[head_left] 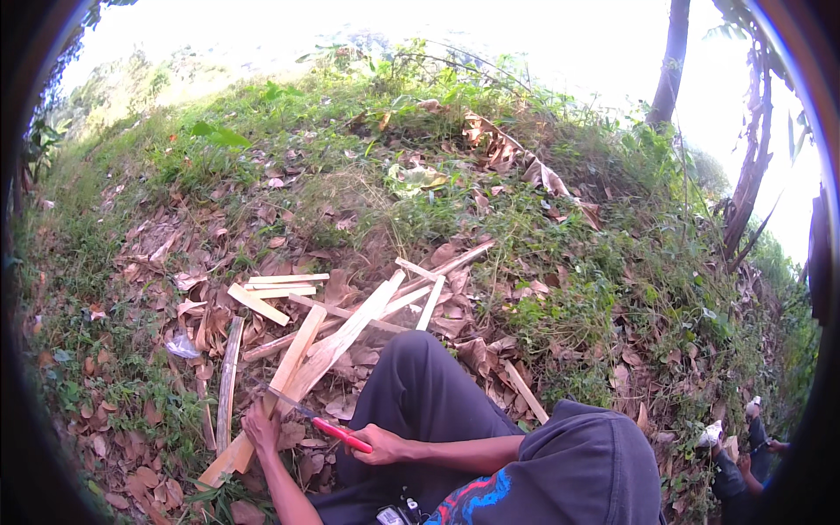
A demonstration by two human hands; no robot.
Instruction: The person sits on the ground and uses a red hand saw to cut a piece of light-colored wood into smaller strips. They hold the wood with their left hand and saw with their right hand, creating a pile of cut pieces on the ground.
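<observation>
My right hand is closed round the red handle of a small saw-like tool. Its narrow grey blade slants up to the left and lies across a pale wooden strip; whether it has teeth is too small to tell. Just below the blade, my left hand grips that strip, which runs from the lower left up toward the pile. A wider split board lies close beside the strip on its right.
Short cut sticks lie together beyond my left hand. A barky slat rests to its left. More long pieces cross ahead of my bent knee. Dry leaves and grass cover the slope. Another person's foot shows at far right.
</observation>
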